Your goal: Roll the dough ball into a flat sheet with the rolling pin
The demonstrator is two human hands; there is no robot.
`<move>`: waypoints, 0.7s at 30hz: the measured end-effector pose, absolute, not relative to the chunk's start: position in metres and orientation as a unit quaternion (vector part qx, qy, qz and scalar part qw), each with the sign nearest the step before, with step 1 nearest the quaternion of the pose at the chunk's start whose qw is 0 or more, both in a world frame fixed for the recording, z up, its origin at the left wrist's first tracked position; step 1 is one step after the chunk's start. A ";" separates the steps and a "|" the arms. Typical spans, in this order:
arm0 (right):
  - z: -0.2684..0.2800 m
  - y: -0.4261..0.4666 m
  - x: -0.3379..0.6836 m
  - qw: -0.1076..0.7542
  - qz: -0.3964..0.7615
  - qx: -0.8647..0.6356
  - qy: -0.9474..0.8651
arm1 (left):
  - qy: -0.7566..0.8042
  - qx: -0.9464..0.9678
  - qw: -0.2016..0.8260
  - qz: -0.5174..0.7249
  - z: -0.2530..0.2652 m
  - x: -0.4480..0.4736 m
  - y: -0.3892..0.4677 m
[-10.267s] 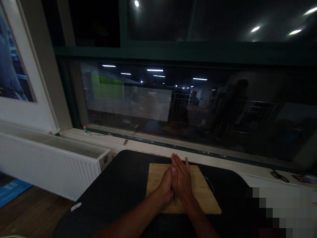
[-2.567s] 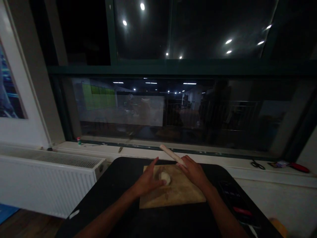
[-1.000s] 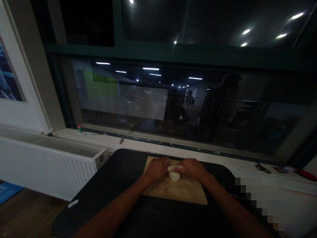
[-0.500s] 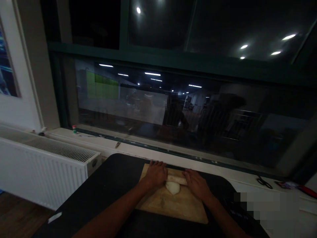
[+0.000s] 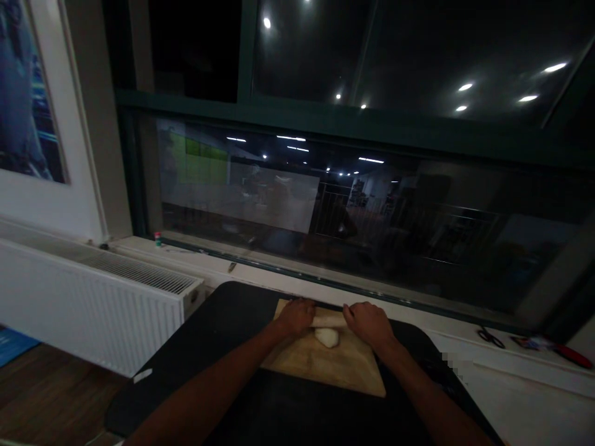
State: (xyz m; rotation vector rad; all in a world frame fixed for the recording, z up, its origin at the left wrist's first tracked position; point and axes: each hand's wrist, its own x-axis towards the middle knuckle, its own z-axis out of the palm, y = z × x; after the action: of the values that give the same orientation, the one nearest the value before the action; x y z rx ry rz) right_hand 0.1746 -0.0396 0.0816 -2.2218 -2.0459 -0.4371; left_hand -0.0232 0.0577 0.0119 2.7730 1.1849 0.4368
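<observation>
A pale rolling pin (image 5: pixel 329 322) lies crosswise near the far side of a wooden board (image 5: pixel 325 365). My left hand (image 5: pixel 297 316) is closed around its left end. On its right end my right hand (image 5: pixel 369 322) is closed, fingers wrapped over it. Just on the near side of the pin, a small whitish lump of dough (image 5: pixel 327 337) rests on the board. The ends of the pin are hidden under my hands.
The board lies on a black table (image 5: pixel 223 347) against a window sill. A white strip (image 5: pixel 142 375) is at the table's left edge. Scissors (image 5: pixel 491 337) and a red-handled item (image 5: pixel 574 356) lie on the sill at right. A white radiator (image 5: pixel 116 310) stands at left.
The rolling pin now sits beyond the dough, with a gap between them; before, it touched the dough's far edge. My hands have moved away with it. The camera view has shifted slightly.
</observation>
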 end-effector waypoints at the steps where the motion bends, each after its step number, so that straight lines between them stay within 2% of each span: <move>1: 0.081 -0.041 0.175 0.039 -0.118 -0.734 -0.668 | 0.388 0.909 0.044 0.143 0.013 -0.024 0.055; 5: 0.062 -0.042 0.183 0.016 -0.039 -0.747 -0.664 | 0.397 0.906 0.029 0.144 0.018 -0.021 0.048; 8: 0.034 -0.046 0.189 0.014 -0.063 -0.730 -0.680 | 0.412 0.897 0.008 0.161 0.024 -0.016 0.046; 13: 0.000 -0.059 0.186 0.078 -0.133 -0.757 -0.635 | 0.453 0.872 -0.013 0.187 0.025 -0.012 0.030; 21: 0.043 -0.074 0.163 0.053 -0.103 -0.754 -0.647 | 0.396 0.882 0.010 0.254 0.001 -0.035 0.013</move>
State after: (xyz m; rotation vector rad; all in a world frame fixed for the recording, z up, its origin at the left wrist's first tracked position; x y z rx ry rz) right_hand 0.1632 -0.0744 0.0429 -2.2916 -1.9673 -0.3127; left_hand -0.0346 0.0135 0.0009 2.7539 1.2378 0.7941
